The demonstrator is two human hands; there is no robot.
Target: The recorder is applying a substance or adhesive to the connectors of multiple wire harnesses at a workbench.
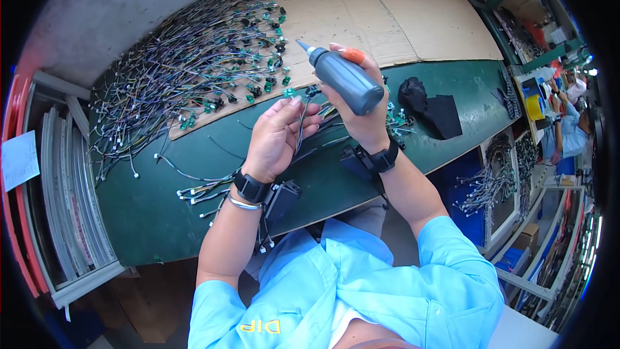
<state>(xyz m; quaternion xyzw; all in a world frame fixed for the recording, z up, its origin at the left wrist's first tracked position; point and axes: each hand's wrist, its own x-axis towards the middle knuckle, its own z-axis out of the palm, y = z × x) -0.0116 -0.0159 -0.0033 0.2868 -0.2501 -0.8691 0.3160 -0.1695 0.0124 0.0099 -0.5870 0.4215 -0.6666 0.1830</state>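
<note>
My left hand (279, 134) is over the green table, its thumb and fingers closed on a wire harness (299, 130) with a small green connector end (289, 92) at the fingertips. In my right hand (369, 124) is a dark grey squeeze bottle (349, 83), tilted with its pointed nozzle up and to the left. An orange wrap (352, 55) covers part of one right-hand finger. The nozzle tip is above the cardboard, apart from the harness. More loose harnesses (206, 185) lie under and beside both hands, their white plugs toward me.
Many finished-looking harnesses (187, 58) are spread across a cardboard sheet (329, 6) at far left. Black cloth (445, 116) lies right of my right hand. A rack of metal frames (71, 187) stands left. More wires (491, 181) hang at right, where another person (573, 130) sits farther off.
</note>
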